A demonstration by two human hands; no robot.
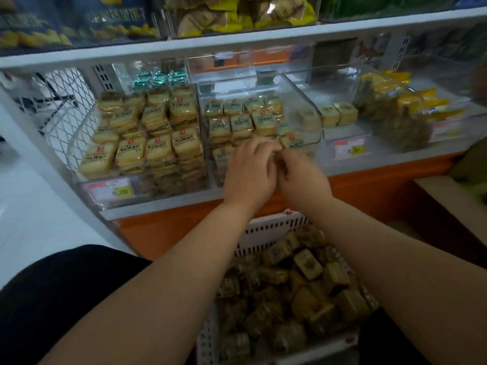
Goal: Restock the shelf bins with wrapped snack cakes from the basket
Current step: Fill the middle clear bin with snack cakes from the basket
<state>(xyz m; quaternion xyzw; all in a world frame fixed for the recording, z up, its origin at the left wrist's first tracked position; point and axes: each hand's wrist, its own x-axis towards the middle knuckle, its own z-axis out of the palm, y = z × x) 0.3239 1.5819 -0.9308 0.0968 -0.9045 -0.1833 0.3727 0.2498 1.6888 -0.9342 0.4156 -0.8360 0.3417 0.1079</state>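
Snack cakes (303, 275) in basket (268, 230)

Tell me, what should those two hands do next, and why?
Probably set the wrapped cake down in the front row of the middle clear bin. Both the left hand and right hand meet over that spot, apparently pinching something small, though blur hides it.

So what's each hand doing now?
Left hand: fingers curled, pinching a wrapped cake.
Right hand: pinching the same cake.
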